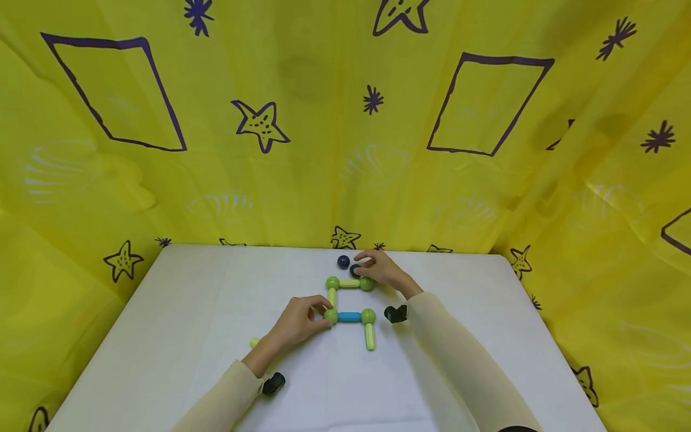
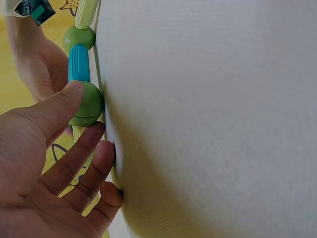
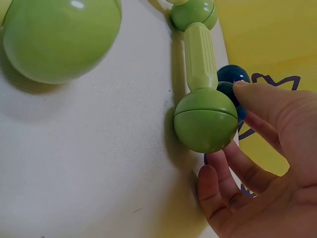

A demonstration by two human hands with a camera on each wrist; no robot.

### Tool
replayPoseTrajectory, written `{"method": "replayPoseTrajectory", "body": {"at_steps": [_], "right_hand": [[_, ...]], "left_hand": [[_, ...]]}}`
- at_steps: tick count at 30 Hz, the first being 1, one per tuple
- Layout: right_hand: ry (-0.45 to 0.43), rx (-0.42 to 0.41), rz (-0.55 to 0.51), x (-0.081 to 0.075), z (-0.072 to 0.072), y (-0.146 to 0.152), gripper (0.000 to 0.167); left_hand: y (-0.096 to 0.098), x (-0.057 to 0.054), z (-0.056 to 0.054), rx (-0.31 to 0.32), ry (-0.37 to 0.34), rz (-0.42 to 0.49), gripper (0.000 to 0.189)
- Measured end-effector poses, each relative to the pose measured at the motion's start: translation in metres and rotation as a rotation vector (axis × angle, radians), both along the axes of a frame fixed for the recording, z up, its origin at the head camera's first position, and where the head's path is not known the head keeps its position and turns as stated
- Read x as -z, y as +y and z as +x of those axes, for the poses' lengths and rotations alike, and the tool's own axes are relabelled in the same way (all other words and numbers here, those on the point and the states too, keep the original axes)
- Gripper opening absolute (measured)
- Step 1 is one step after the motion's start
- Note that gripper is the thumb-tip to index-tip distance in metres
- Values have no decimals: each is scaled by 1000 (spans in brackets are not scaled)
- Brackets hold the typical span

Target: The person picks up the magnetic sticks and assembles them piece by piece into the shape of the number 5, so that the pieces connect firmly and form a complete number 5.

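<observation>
Green balls joined by rods form a flat, S-like figure on the table. My left hand (image 1: 297, 321) pinches the green ball (image 2: 91, 103) at its left middle corner between thumb and finger. From that ball a blue rod (image 1: 349, 317) runs right to another green ball (image 1: 368, 315), with a pale green rod (image 1: 369, 337) pointing towards me. My right hand (image 1: 382, 270) pinches a dark blue ball (image 1: 354, 270) just behind the figure, its fingertips partly hidden. Close to that hand lies the figure's back right green ball (image 3: 205, 121). A second dark blue ball (image 1: 343, 261) rests farther left.
A pale green piece (image 1: 254, 342) lies partly hidden behind the left wrist. Black wrist cameras (image 1: 273, 384) sit under both forearms. A yellow patterned curtain (image 1: 308, 180) stands along the back and sides of the white table (image 1: 178, 324).
</observation>
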State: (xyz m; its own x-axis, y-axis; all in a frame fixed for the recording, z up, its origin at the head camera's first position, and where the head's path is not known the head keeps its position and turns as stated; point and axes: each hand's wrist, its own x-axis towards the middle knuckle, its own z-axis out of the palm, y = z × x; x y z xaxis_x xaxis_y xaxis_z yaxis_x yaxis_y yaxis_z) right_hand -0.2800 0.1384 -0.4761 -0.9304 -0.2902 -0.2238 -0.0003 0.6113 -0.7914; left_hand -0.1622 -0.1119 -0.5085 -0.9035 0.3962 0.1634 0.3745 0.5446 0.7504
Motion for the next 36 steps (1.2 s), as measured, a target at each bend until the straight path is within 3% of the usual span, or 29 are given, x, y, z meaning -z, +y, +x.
{"method": "replayPoseTrajectory", "body": {"at_steps": [24, 36], "right_hand": [[-36, -14, 28, -2, -3, 3, 31], [45, -107, 60, -8, -1, 13, 33]], "left_hand": [[0, -3, 0, -3, -4, -26, 22], [0, 1, -1, 15, 9, -10, 23]]}}
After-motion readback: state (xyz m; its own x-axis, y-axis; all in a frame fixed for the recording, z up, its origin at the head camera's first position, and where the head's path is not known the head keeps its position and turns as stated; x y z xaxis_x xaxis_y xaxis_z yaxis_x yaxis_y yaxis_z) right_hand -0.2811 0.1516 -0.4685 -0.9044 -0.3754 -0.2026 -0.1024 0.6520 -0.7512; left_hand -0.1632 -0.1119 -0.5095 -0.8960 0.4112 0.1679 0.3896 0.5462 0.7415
